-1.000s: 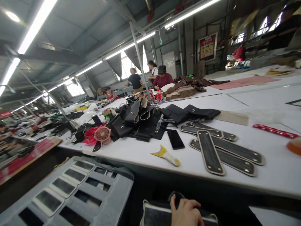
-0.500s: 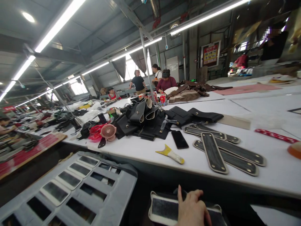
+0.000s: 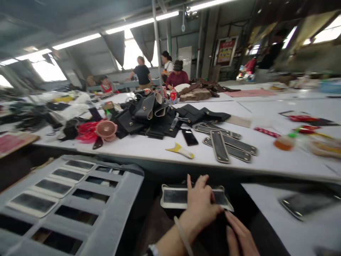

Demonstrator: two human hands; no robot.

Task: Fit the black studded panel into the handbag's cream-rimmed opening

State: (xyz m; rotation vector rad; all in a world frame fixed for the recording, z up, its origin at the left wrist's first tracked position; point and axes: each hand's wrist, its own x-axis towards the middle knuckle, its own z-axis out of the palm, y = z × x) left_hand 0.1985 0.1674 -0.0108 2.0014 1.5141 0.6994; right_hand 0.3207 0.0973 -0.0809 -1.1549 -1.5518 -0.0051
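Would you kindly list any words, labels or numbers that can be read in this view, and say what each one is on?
No text can be read here.
Wall poster: red and yellow with print, too small and blurred to read.
Red bottle on the white table: label too small to read.
Panel under the left hand: no lettering visible.

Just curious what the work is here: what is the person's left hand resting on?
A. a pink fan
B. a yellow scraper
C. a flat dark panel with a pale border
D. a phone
C: the left hand lies flat on the pale-bordered dark panel below the table edge.
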